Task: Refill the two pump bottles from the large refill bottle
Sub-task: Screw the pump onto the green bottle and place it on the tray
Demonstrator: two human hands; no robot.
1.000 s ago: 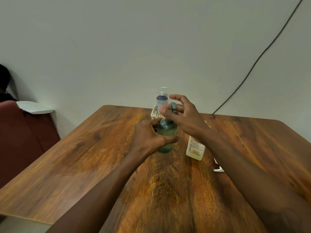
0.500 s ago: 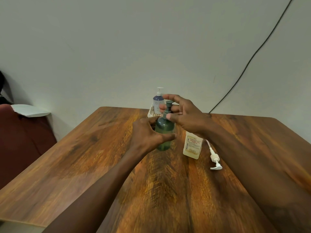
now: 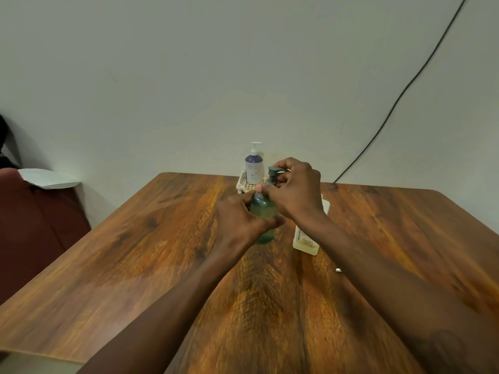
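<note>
A green pump bottle (image 3: 263,211) stands upright on the wooden table (image 3: 162,252). My left hand (image 3: 240,220) grips its body from the left. My right hand (image 3: 294,190) holds the dark green pump head (image 3: 272,172) and neck, fingers curled round them. To the right stands a cream bottle with a label (image 3: 305,238), its top hidden behind my right forearm. A blue-and-white pump bottle (image 3: 253,168) stands in a small cream basket (image 3: 243,183) at the table's far edge.
A tiny white bit (image 3: 339,270) of a loose pump peeks out beside my right forearm. A black cable (image 3: 399,98) runs down the wall at the right. A dark red seat (image 3: 35,225) with a white object (image 3: 48,179) on it stands left of the table.
My right hand has closed round the green bottle's pump head and neck. The view has shifted slightly; my right forearm now hides most of the loose white pump on the table.
</note>
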